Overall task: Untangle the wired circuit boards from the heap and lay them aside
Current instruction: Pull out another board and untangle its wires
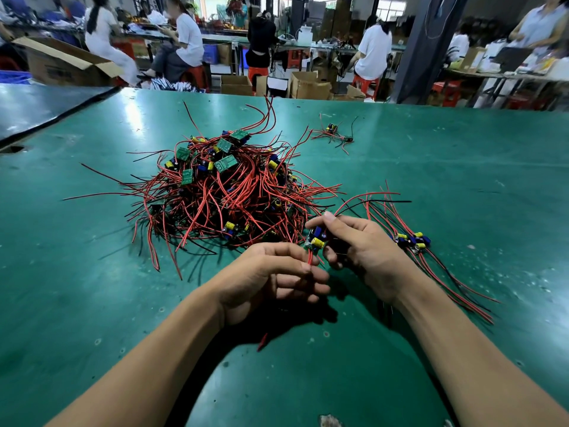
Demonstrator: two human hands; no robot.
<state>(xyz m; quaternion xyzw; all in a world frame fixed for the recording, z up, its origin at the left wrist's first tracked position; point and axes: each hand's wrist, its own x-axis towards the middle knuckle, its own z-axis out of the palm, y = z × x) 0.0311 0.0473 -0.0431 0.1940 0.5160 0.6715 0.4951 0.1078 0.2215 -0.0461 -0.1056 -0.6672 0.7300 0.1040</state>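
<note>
One circuit board (315, 240) is gripped in the right hand (360, 248), its red lead (309, 261) pinched by the left hand (271, 278), the heap (221, 192) just beyond both; next, I judge, the lead needs drawing straight before the board joins the sorted boards (412, 240) beside the right hand.

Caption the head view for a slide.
Mid-untangle: right hand grips a wired circuit board, left hand pinches its red wire; heap behind, sorted boards right.

Left hand (268, 277) beside right hand (365, 251), both curled.
</note>
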